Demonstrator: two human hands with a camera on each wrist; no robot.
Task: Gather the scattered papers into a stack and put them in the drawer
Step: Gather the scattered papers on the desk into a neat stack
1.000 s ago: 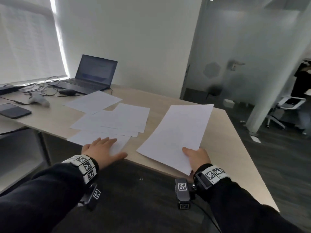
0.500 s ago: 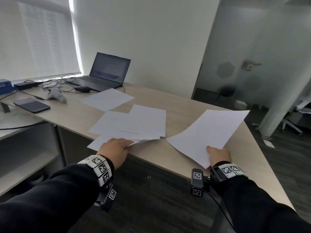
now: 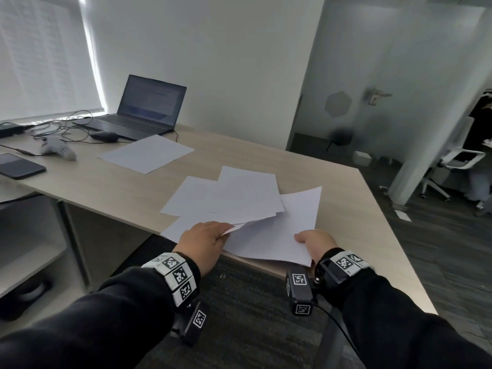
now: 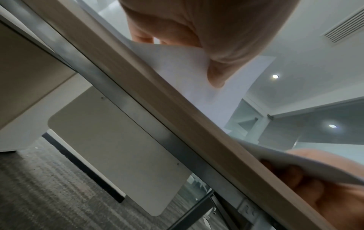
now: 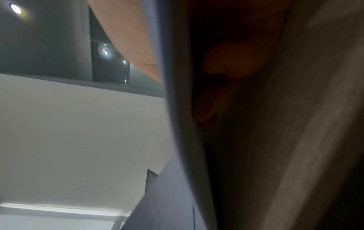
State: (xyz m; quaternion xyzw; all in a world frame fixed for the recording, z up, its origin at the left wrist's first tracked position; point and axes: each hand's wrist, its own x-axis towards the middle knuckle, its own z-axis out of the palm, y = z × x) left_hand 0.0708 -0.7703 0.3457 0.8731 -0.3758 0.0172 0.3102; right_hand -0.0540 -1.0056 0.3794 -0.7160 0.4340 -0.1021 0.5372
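Head view | left hand point(image 3: 205, 241) pinching lifted corner of overlapped papers point(image 3: 234, 198) at tabletop point(image 3: 111, 187) near edge | right hand point(image 3: 316, 243) gripping single sheet point(image 3: 292, 225) | thin, floppy, slippery; best pinched at overhanging edges

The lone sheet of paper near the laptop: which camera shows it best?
The head view: the lone sheet lies flat and whole on the desk, just in front of the laptop, apart from the other papers. Neither wrist view shows it; each sees only the paper its own hand holds and the desk edge.
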